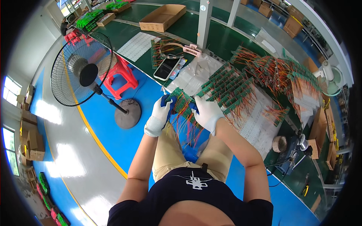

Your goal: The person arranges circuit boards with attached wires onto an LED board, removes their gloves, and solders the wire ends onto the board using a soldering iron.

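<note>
Between my two gloved hands is a green circuit board panel [183,101] with red and orange wires hanging down toward my lap. My left hand [161,113], in a white glove with blue on the palm side, is closed on its left edge. On the opposite edge my right hand [206,114] grips it in a matching glove. Just right of my hands, rows of similar wired circuit boards [230,88] lie on the workbench. A larger heap of wired boards [264,64] sits farther right.
A phone [166,68] lies beyond my left hand, near a white perforated sheet [138,46] and a cardboard tray [163,18]. A pedestal fan [88,75] and red stool [120,77] stand left. Soldering gear [292,152] and pliers [306,186] are at right.
</note>
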Demonstrator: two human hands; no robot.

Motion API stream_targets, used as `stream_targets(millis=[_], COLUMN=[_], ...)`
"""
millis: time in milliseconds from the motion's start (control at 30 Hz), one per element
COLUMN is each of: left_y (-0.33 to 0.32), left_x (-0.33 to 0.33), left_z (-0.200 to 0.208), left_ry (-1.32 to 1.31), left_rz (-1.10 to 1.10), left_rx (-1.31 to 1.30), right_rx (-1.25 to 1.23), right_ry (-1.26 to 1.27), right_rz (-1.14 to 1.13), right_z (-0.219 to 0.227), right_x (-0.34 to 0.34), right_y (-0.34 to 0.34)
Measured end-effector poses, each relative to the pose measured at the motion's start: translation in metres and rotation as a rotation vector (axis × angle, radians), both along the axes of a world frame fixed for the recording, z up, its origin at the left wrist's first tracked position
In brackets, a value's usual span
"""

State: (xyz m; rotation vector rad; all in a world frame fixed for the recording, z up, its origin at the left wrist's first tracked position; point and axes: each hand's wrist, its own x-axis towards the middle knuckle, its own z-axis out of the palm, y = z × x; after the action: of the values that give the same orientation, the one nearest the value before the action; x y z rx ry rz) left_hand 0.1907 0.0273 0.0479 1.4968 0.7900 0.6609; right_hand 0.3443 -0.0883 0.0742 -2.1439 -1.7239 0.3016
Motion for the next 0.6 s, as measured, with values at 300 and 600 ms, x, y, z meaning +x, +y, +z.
stream_targets(millis=[300,600], left_y=[-0.003,0.014], left_x=[-0.009,-0.055], left_z=[-0.005,-0.002], left_ry=[-0.138,-0.462], left_rz=[0.057,0.080], left_rx=[-0.076,-0.377], right_rx=[0.296,0.869], right_ry=[0.116,0.992], right_rz=[0.045,-0.315], right_z=[-0.015,-0.019], right_x=[0.006,0.044], right_y=[-0.001,-0.022])
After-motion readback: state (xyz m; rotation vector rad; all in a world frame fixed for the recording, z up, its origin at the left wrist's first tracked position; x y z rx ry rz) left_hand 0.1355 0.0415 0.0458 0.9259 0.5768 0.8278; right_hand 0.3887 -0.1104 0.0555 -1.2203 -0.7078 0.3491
